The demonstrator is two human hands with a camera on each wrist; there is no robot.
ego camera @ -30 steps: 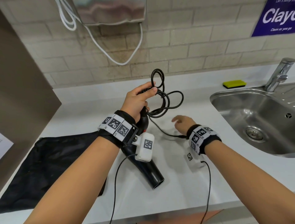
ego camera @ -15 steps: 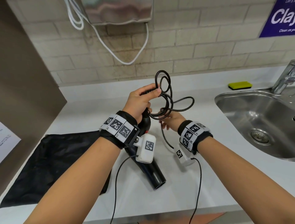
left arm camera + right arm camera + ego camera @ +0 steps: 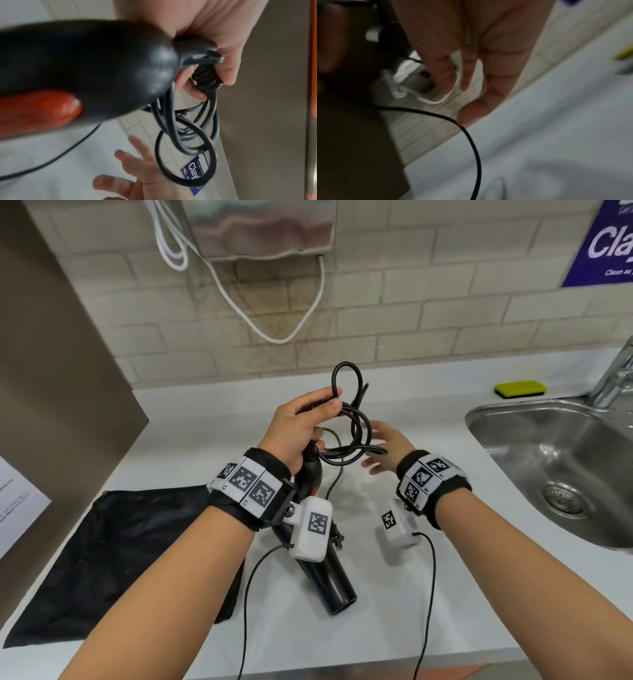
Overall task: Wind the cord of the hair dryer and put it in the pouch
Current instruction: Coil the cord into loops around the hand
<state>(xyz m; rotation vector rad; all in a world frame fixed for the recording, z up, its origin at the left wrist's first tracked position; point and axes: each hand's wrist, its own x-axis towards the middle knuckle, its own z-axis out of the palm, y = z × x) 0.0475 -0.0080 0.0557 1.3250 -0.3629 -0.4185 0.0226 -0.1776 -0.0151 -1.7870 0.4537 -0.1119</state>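
Note:
My left hand [image 3: 308, 419] grips the black hair dryer [image 3: 329, 577] by its handle and pinches several loops of its black cord [image 3: 358, 429] against the handle top. The barrel points down toward the counter. In the left wrist view the handle [image 3: 89, 65] with its red switch [image 3: 39, 112] fills the frame, and the cord loops [image 3: 190, 136] hang from my fingers [image 3: 224, 70]. My right hand [image 3: 380, 446] hovers open, fingers spread, just right of the loops and holds nothing. The cord's tail [image 3: 331, 484] hangs down behind the dryer. The black pouch [image 3: 120, 559] lies flat at the left.
A steel sink [image 3: 493, 419] and tap [image 3: 616, 378] are on the right, with a yellow sponge [image 3: 520, 389] behind. A brown panel [image 3: 51, 378] stands at the left. A white cable [image 3: 274, 337] hangs from a metal box [image 3: 260, 231] on the brick wall.
My right hand rose from the counter to the coil, then let go and opened to the right. The wide loose loop has drawn in closer to my left hand.

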